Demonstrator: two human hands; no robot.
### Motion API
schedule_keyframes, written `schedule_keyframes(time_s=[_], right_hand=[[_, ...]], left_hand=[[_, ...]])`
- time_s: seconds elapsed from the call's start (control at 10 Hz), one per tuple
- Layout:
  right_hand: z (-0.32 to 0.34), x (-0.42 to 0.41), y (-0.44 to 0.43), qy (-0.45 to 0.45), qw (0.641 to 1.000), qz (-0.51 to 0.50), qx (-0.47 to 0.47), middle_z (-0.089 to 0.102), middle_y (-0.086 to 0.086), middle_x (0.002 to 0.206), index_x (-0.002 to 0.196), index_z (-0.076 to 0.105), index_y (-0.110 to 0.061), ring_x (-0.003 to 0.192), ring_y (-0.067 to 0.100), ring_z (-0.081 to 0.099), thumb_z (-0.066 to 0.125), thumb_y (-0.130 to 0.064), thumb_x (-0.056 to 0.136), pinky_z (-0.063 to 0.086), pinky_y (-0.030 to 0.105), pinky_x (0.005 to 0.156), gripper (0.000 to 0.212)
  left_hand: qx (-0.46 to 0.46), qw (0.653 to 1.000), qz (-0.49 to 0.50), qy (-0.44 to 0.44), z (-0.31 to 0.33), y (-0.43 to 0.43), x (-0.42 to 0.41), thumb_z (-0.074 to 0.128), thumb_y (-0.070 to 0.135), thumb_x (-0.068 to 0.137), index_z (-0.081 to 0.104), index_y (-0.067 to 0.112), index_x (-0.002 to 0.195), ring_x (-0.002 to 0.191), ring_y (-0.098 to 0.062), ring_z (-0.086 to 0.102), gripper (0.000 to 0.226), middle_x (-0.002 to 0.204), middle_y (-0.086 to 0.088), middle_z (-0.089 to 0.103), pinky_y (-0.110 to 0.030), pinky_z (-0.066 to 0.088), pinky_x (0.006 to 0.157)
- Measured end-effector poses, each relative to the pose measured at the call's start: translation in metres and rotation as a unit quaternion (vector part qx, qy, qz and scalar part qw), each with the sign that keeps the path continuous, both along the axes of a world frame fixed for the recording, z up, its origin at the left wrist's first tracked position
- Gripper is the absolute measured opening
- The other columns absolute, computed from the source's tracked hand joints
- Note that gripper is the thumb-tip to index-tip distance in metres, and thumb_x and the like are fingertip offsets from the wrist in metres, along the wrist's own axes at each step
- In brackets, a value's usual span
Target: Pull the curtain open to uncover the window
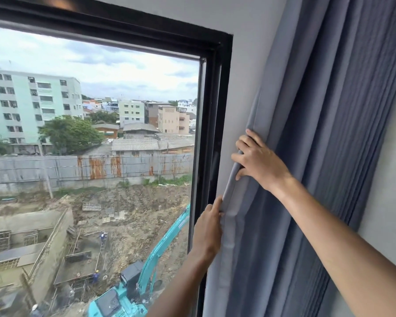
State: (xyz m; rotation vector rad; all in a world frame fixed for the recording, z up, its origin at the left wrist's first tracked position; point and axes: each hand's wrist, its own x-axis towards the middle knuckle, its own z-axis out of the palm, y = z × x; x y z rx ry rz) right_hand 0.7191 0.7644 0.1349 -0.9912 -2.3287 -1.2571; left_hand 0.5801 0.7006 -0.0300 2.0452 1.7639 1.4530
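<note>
The window [96,145] is taking up the left side, bounded by its frame [217,124] on the right edge. The curtain [318,156] is hanging gathered to the right of the frame, with a strip of wall [245,76] showing between them. The curtain's leading edge is being gripped by the right hand [258,161] above and pinched by the left hand [208,229] below, just beside the frame. More wall is lying at the curtain's right.

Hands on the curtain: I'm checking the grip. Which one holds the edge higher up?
The right hand, clutching the curtain edge above the left hand, which pinches it lower, beside the window frame.
</note>
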Motion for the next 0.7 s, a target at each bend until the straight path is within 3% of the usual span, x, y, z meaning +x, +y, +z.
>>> schedule_keyframes(time_s=[0.1, 0.2, 0.3, 0.4, 0.5, 0.6, 0.7], right_hand=[[-0.012, -0.003, -0.008, 0.014, 1.000, -0.017, -0.021, 0.061, 0.013, 0.106, 0.084, 0.074, -0.008, 0.125, 0.034, 0.051, 0.090, -0.039, 0.054, 0.014, 0.043, 0.124, 0.046], [-0.024, 0.013, -0.024, 0.008, 0.999, -0.030, -0.028, 0.059, 0.013, 0.102, 0.079, 0.074, -0.008, 0.121, 0.035, 0.053, 0.092, -0.038, 0.049, 0.020, 0.046, 0.122, 0.046], [-0.037, 0.035, -0.035, 0.011, 0.997, -0.064, -0.050, 0.054, 0.010, 0.105, 0.080, 0.071, -0.010, 0.125, 0.036, 0.050, 0.094, -0.037, 0.048, 0.037, 0.050, 0.116, 0.047], [-0.044, 0.052, -0.059, 0.010, 0.994, -0.086, -0.066, 0.056, 0.010, 0.104, 0.079, 0.071, -0.011, 0.123, 0.034, 0.050, 0.096, -0.034, 0.046, 0.034, 0.049, 0.118, 0.047], [-0.060, 0.055, -0.090, 0.080, 0.991, -0.078, -0.079, 0.060, 0.008, 0.096, 0.078, 0.073, -0.015, 0.121, 0.031, 0.051, 0.093, -0.024, 0.059, 0.016, 0.045, 0.124, 0.030], [-0.086, 0.045, -0.125, 0.158, 0.976, -0.095, -0.120, 0.066, 0.006, 0.098, 0.094, 0.075, -0.023, 0.115, 0.027, 0.056, 0.083, -0.031, 0.076, 0.010, 0.042, 0.125, 0.022], [-0.123, 0.035, -0.163, 0.217, 0.945, -0.131, -0.209, 0.064, 0.003, 0.126, 0.131, 0.062, -0.025, 0.125, 0.022, 0.054, 0.068, -0.044, 0.088, 0.013, 0.037, 0.123, 0.047]], left_hand=[[0.002, 0.997, 0.007, 0.078, -0.008, -0.021, -0.025, 0.048, 0.002, 0.093, 0.038, 0.031, 0.135, 0.077, -0.024, 0.061, 0.052, 0.101, -0.007, 0.062, -0.041, 0.053, 0.063], [0.014, 0.988, 0.021, 0.153, -0.026, -0.050, -0.057, 0.051, 0.018, 0.098, 0.036, 0.023, 0.142, 0.085, -0.020, 0.062, 0.047, 0.115, -0.006, 0.062, -0.036, 0.058, 0.071], [0.031, 0.980, 0.048, 0.191, -0.037, -0.072, -0.086, 0.047, 0.029, 0.099, 0.036, 0.019, 0.143, 0.105, -0.021, 0.061, 0.046, 0.131, -0.005, 0.058, -0.036, 0.058, 0.081], [0.039, 0.975, 0.052, 0.214, -0.038, -0.097, -0.103, 0.044, 0.031, 0.100, 0.034, 0.016, 0.145, 0.113, -0.019, 0.059, 0.047, 0.135, -0.007, 0.055, -0.032, 0.056, 0.088], [0.036, 0.973, 0.048, 0.225, -0.040, -0.123, -0.114, 0.044, 0.032, 0.101, 0.032, 0.015, 0.145, 0.113, -0.019, 0.059, 0.049, 0.135, -0.008, 0.056, -0.031, 0.055, 0.090], [0.014, 0.968, 0.041, 0.248, -0.043, -0.148, -0.127, 0.041, 0.038, 0.100, 0.032, 0.015, 0.145, 0.112, -0.018, 0.058, 0.051, 0.135, -0.006, 0.055, -0.031, 0.054, 0.088], [-0.027, 0.962, 0.039, 0.269, -0.046, -0.171, -0.145, 0.034, 0.046, 0.099, 0.026, 0.015, 0.147, 0.119, -0.021, 0.053, 0.058, 0.140, -0.007, 0.050, -0.036, 0.050, 0.095]])
